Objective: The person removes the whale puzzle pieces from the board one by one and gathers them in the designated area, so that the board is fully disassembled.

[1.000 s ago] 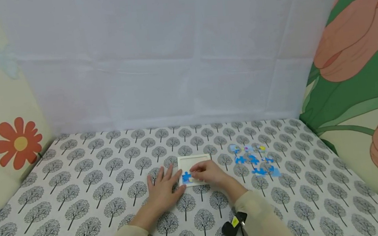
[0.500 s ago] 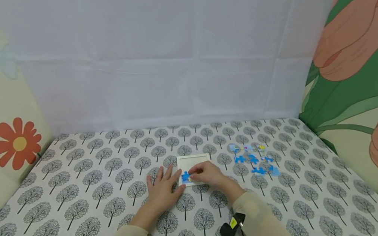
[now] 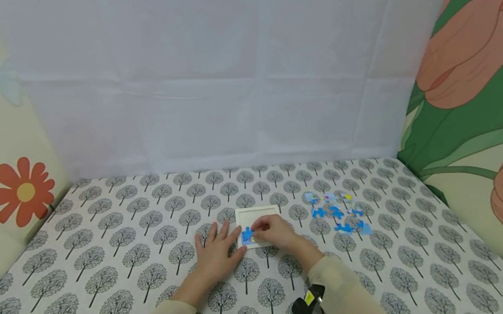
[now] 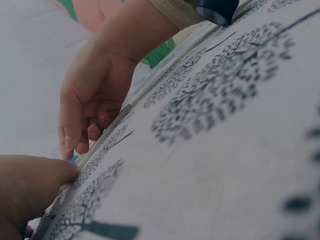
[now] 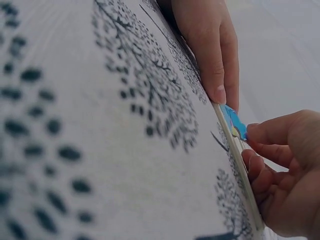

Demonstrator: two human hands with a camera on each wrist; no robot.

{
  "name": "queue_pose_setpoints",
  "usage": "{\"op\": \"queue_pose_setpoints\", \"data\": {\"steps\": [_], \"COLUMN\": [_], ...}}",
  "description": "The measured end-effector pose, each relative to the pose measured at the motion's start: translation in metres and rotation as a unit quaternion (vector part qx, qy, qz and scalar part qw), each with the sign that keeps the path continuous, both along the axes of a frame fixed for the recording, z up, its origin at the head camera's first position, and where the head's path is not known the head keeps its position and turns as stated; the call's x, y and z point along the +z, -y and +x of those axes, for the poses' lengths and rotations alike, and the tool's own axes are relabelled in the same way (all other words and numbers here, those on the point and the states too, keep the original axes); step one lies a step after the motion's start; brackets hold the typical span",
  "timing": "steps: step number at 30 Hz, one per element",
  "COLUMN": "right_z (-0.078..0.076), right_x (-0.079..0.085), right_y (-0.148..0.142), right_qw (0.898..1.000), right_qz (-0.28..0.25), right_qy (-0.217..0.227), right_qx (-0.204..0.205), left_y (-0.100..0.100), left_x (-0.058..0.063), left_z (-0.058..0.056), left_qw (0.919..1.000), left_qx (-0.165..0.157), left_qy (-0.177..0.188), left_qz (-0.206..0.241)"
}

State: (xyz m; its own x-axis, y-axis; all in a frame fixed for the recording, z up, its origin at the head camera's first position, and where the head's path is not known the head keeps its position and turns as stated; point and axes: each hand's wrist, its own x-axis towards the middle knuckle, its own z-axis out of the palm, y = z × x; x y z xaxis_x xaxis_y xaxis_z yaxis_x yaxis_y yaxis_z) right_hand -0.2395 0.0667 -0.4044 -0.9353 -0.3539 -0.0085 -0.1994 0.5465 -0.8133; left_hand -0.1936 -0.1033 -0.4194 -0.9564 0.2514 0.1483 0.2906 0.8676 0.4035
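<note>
A small white puzzle frame [image 3: 256,210] lies on the tablecloth, with blue jigsaw artwork in its near left corner. My left hand [image 3: 217,255] lies flat at the frame's left side with fingers spread, its thumb and fingertips along the edge. Over the frame, my right hand [image 3: 276,230] has its thumb and index finger together, pinching the edge of a blue puzzle piece [image 5: 235,122] seen in the right wrist view. The other right fingers [image 5: 257,172] curl in near the rim. In the left wrist view only a sliver of blue shows; the right hand hides part of the frame.
Several loose puzzle pieces [image 3: 337,212], mostly blue with some yellow and pink, are spread right of the frame. A tree-patterned tablecloth [image 3: 153,265] covers the table. Behind it hangs a white cloth [image 3: 209,81], with flower-painted walls on both sides.
My right fingertips have shifted very slightly left and down over the near left corner of the frame. The left hand and the loose pieces stay where they were.
</note>
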Motion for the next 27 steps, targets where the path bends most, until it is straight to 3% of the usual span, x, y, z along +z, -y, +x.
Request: {"op": "queue_pose_setpoints", "data": {"steps": [15,27], "right_z": [0.0012,0.0026], "right_x": [-0.0036,-0.0041], "right_y": [0.0077,0.0095], "right_qw": [0.999,0.998], "right_qz": [-0.046,-0.049], "right_qy": [-0.002,-0.025], "right_qx": [-0.014,-0.005], "left_y": [0.0005,0.0007], "left_x": [-0.0024,-0.0026], "left_z": [-0.0002,-0.0001], "left_qw": [0.9999,0.9999], "left_qx": [-0.003,-0.003], "left_qy": [-0.014,-0.014], "left_qz": [0.003,0.0]}}
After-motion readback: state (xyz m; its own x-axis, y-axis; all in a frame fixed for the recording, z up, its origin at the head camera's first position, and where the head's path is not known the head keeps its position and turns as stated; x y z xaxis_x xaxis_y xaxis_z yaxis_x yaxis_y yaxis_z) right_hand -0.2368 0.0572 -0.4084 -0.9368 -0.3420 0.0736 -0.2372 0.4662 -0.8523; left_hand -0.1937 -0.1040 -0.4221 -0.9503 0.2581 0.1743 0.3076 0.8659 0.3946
